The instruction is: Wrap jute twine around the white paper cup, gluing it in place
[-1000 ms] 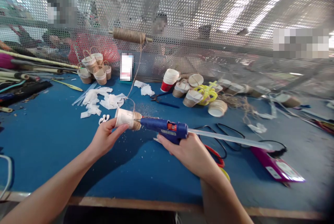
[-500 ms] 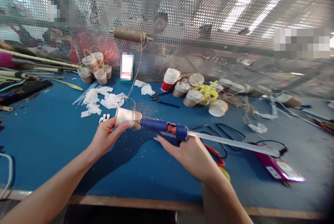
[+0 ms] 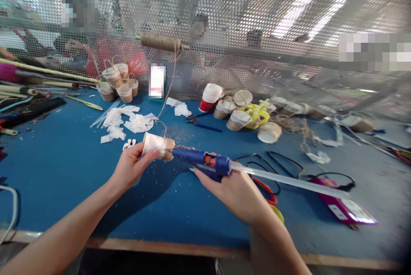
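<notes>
My left hand (image 3: 128,169) is closed around a white paper cup (image 3: 153,143) lying sideways, with brown twine wound round its right end (image 3: 167,150). A strand of twine (image 3: 171,82) runs up from the cup to a spool (image 3: 159,42) on the mesh screen. My right hand (image 3: 234,189) grips a blue hot glue gun (image 3: 202,160); its nozzle touches the twine-wrapped part of the cup. A long clear glue stick (image 3: 289,179) sticks out of the back of the gun to the right.
On the blue table (image 3: 64,168) lie white paper scraps (image 3: 128,122), small twine-covered cup baskets (image 3: 117,84), a stack of red-and-white cups (image 3: 208,97), pliers (image 3: 201,123), yellow loops (image 3: 255,114), black cable (image 3: 279,164), red-handled scissors (image 3: 268,191) and a magenta packet (image 3: 340,206). People sit behind the perforated screen (image 3: 224,22).
The glue gun's rear has tilted a little downward and my right hand shifted slightly; the cup stays in my left hand in nearly the same place.
</notes>
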A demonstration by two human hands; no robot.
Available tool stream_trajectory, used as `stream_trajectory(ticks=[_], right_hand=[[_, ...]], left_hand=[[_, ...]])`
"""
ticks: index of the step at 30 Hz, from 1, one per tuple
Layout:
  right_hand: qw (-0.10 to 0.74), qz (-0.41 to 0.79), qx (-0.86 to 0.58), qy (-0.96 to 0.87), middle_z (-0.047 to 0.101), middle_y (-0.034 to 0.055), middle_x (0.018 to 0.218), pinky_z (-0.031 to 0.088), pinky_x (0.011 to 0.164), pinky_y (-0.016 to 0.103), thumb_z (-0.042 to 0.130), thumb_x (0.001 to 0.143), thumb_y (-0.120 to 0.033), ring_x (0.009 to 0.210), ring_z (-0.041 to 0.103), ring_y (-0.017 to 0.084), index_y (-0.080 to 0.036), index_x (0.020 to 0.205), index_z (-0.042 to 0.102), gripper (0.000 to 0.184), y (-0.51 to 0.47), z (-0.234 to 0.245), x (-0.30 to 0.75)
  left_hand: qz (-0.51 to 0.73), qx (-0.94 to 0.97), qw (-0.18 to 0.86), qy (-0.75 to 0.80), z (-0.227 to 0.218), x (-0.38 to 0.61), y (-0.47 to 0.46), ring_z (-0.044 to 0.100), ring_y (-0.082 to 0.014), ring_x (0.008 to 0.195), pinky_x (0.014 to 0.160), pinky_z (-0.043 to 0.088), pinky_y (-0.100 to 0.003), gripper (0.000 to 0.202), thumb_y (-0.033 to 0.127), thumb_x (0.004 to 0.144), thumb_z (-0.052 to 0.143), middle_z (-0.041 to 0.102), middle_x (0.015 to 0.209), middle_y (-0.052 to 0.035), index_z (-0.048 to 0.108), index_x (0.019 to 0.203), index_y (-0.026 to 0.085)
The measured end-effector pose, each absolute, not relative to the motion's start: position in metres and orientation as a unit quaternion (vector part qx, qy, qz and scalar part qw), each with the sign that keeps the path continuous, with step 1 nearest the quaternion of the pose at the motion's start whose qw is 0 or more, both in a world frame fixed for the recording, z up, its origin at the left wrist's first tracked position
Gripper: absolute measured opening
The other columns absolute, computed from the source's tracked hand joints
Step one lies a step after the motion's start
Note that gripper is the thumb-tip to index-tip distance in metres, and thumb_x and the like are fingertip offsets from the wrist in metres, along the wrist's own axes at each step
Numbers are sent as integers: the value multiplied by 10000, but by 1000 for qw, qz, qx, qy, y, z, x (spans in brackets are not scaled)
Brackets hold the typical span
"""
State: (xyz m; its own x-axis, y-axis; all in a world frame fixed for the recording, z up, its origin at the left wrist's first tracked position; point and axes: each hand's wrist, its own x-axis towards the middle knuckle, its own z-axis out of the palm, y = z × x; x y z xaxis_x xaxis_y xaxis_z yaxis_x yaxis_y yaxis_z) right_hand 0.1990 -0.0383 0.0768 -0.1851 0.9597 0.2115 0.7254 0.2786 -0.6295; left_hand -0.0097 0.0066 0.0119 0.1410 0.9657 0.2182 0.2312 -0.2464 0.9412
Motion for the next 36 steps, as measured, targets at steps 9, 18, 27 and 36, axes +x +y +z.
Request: stream_trajectory(ticks=[9, 18, 27, 36], right_hand=[[261, 203, -580, -745, 630, 0, 689, 434, 598, 258, 520, 778, -265, 619, 568, 153, -194, 737, 582, 103, -42, 71, 200], [269, 206, -570, -748, 628, -14, 660, 432, 572, 240, 520, 775, -252, 597, 562, 139, -201, 712, 567, 94, -43, 70, 200], [294, 191, -576, -738, 612, 5, 627, 449, 548, 270, 503, 757, -259, 548, 541, 152, -206, 701, 581, 110, -40, 79, 198], [234, 86, -549, -798, 551, 32, 542, 409, 524, 280, 413, 753, -251, 532, 516, 171, -210, 727, 664, 256, -36, 82, 207]], left_hand=[[471, 640, 367, 484, 16, -9, 6, 342, -85, 464, 434, 290, -200, 211, 323, 746, 551, 467, 480, 37, 639, 708, 135], [464, 639, 369, 490, 15, -9, 5, 457, -117, 517, 469, 360, -217, 240, 342, 750, 552, 585, 559, -5, 654, 732, 126], [484, 645, 391, 444, 14, -9, 5, 419, -99, 495, 462, 349, -213, 205, 318, 748, 561, 554, 547, 7, 646, 728, 133], [479, 691, 355, 407, 15, -12, 3, 431, -102, 480, 465, 377, -224, 146, 267, 763, 560, 553, 532, 24, 645, 708, 163]])
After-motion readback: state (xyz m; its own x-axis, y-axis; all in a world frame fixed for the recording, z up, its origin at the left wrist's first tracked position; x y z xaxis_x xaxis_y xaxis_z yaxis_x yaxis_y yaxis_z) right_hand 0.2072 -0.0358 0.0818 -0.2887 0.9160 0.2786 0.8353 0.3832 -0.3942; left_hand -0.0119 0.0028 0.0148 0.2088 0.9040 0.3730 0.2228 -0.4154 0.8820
